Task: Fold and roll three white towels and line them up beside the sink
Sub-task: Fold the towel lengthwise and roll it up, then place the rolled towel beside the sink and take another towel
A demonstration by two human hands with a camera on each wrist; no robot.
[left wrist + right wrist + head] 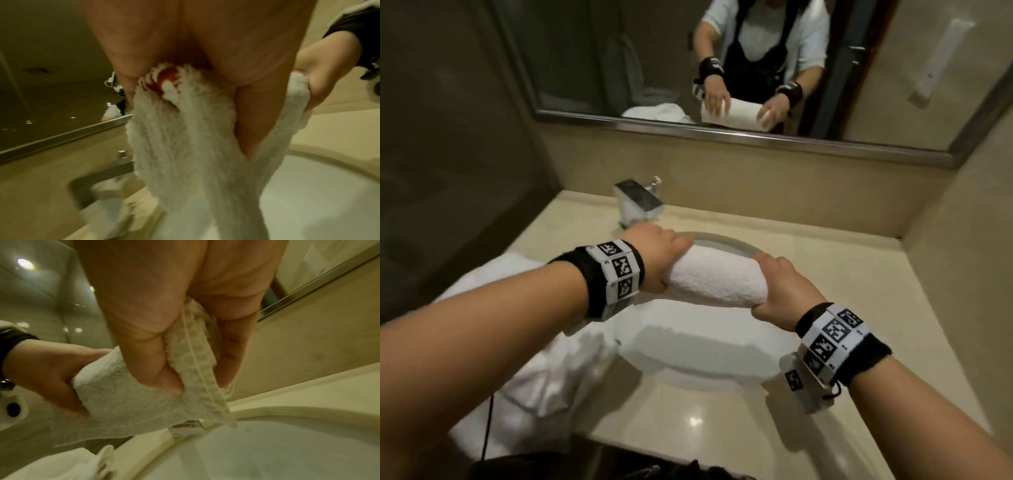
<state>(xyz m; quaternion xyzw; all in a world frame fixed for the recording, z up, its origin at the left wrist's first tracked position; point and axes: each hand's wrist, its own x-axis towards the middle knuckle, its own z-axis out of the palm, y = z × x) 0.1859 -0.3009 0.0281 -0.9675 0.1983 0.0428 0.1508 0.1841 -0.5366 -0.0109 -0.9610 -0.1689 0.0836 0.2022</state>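
I hold a rolled white towel in the middle of the head view, up in the air over the sink, with one end in each hand. My left hand has its fingers curled round the left end, and my right hand has its fingers curled round the right end. The roll is a thick, short cylinder of nubbly terry cloth, lying nearly level and dipping a little toward the right of the frame. In the left wrist view the pile looks shaggy and the layers bunch between my fingers. In the right wrist view a flat hemmed edge runs down past my thumb, and a small label with red lettering hangs from the towel's lower edge, near the centre bottom of that frame. A heap of loose white towels lies on the counter at the lower left of the head view. The tap stands above centre, and the mirror fills the top.
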